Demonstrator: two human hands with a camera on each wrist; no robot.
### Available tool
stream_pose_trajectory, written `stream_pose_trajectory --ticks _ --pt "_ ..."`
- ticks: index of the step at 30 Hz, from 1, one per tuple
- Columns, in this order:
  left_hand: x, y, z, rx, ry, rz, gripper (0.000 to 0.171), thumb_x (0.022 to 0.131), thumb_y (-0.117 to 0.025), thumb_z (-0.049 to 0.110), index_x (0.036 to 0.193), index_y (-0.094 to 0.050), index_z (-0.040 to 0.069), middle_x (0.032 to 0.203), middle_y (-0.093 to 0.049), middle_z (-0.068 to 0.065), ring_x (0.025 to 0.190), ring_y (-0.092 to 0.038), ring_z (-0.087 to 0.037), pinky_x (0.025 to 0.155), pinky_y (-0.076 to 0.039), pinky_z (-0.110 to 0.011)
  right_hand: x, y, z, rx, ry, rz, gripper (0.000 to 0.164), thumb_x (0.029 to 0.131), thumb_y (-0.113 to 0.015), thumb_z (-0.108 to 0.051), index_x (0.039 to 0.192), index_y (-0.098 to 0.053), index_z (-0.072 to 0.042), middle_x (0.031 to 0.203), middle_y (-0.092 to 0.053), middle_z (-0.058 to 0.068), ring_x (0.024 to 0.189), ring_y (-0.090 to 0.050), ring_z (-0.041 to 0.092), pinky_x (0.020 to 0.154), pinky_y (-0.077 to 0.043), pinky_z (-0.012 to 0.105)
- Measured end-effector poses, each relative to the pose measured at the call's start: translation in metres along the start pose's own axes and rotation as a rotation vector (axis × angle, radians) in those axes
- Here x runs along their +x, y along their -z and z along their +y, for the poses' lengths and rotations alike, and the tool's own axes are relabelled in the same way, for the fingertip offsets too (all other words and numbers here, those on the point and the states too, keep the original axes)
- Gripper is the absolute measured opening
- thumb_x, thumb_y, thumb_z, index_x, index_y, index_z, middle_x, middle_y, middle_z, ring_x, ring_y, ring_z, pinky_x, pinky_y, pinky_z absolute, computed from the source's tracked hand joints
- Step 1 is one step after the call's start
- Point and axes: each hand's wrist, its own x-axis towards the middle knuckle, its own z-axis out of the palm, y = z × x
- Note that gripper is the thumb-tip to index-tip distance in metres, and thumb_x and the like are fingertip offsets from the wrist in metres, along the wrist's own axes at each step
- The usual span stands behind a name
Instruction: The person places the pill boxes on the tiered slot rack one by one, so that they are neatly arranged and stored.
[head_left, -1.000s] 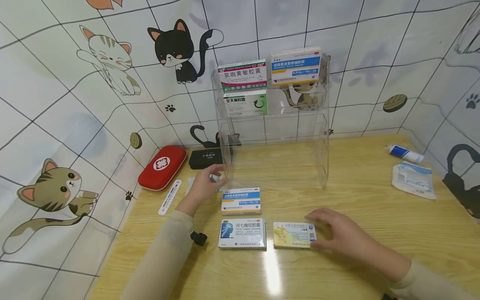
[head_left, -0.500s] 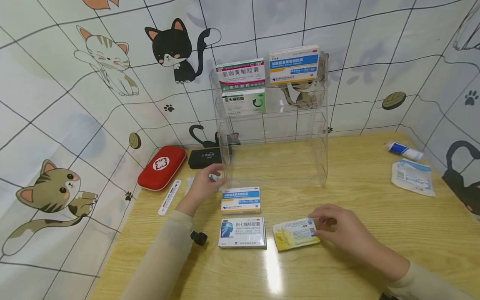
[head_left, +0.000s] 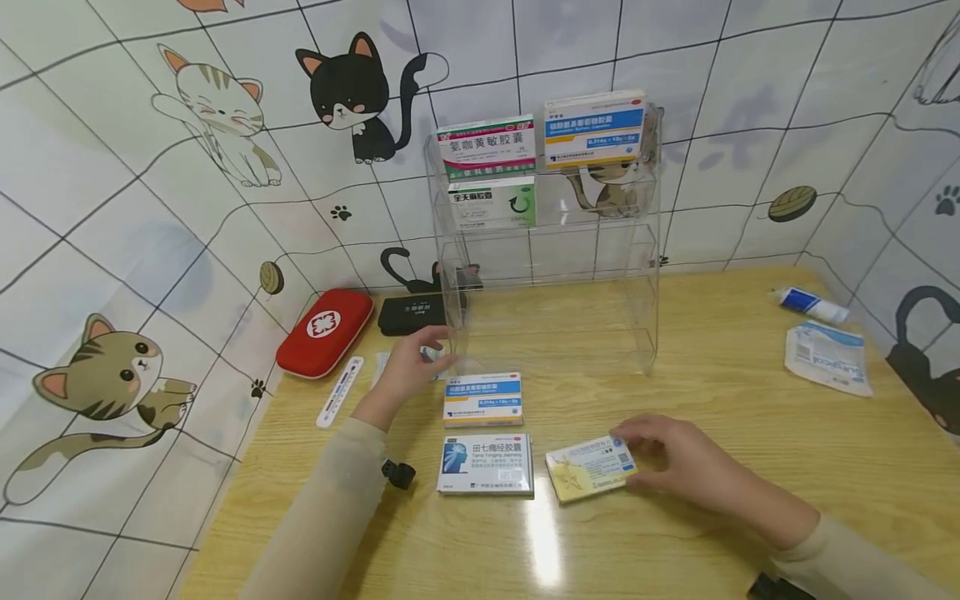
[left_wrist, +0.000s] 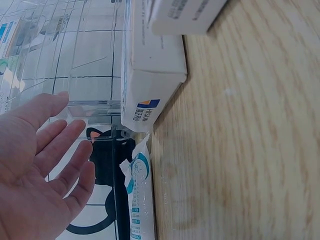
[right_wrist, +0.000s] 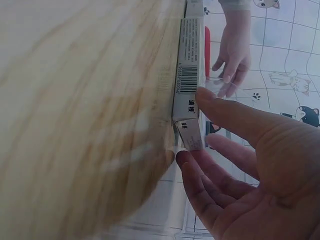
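A yellow-and-white medicine box [head_left: 591,468] lies slightly turned on the table. Thumb and fingers of my right hand [head_left: 678,462] pinch its right end; the right wrist view shows the thumb at the edge of this box [right_wrist: 189,82]. My left hand [head_left: 408,367] holds nothing, its fingers relaxed beside the lower left of the clear acrylic rack [head_left: 555,287]. Whether it touches the rack I cannot tell. Just right of that hand lies a blue-and-white medicine box [head_left: 482,400], whose end [left_wrist: 150,95] shows in the left wrist view. Nearer me lies a white medicine box [head_left: 485,465] with a blue head picture.
Upper rack tiers bear a red-and-green box [head_left: 487,150], a green-and-white box [head_left: 491,202] and a blue-and-white box [head_left: 594,132]. Left are a red case [head_left: 324,333], a black box [head_left: 411,315] and a white strip [head_left: 340,392]. Right are a tube [head_left: 813,305] and a packet [head_left: 828,357].
My right hand has taken hold of the yellow-and-white medicine box, which has turned a little so that its right end points slightly away from me. The left hand has stayed in place.
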Motion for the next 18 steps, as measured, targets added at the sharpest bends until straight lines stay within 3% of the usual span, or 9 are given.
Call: stream_pose_trajectory --ticks 4,12,15,18 --pt "0.000 -0.001 0.001 -0.006 0.002 0.004 0.047 0.096 -0.075 0.028 0.140 -0.061 0.024 0.129 -0.066 -0.009 0.107 -0.061 -0.026 0.089 -0.053 -0.042 -0.001 0.002 -0.004 0.036 -0.027 0.021 0.060 0.073 -0.094 -0.029 0.128 -0.071 -0.018 0.130 -0.066 -0.002 0.104 -0.068 0.013 0.088 -0.059 0.032" --pt "0.001 -0.002 -0.001 -0.004 -0.002 0.010 0.047 0.096 -0.076 0.028 0.140 -0.061 0.024 0.128 -0.067 -0.010 0.101 -0.062 -0.026 0.085 -0.054 -0.039 -0.004 0.004 -0.008 0.181 0.003 0.125 0.030 0.080 -0.088 -0.011 0.103 -0.075 -0.024 0.112 -0.073 -0.003 0.088 -0.069 0.004 0.078 -0.060 0.026" --pt "0.001 -0.002 -0.001 -0.007 0.001 0.008 0.047 0.096 -0.075 0.028 0.140 -0.060 0.024 0.128 -0.067 -0.011 0.100 -0.062 -0.027 0.084 -0.053 -0.038 -0.002 0.011 -0.010 0.166 0.043 0.158 0.024 0.084 -0.085 -0.010 0.100 -0.076 -0.026 0.106 -0.076 -0.007 0.086 -0.070 0.002 0.078 -0.061 0.027" --pt "0.001 -0.001 -0.001 -0.008 0.010 -0.002 0.047 0.096 -0.075 0.029 0.141 -0.060 0.025 0.129 -0.066 -0.011 0.102 -0.061 -0.028 0.085 -0.053 -0.039 0.005 0.026 -0.015 0.089 0.116 0.252 0.025 0.083 -0.085 -0.007 0.098 -0.078 -0.027 0.107 -0.076 -0.006 0.084 -0.070 0.000 0.077 -0.061 0.027"
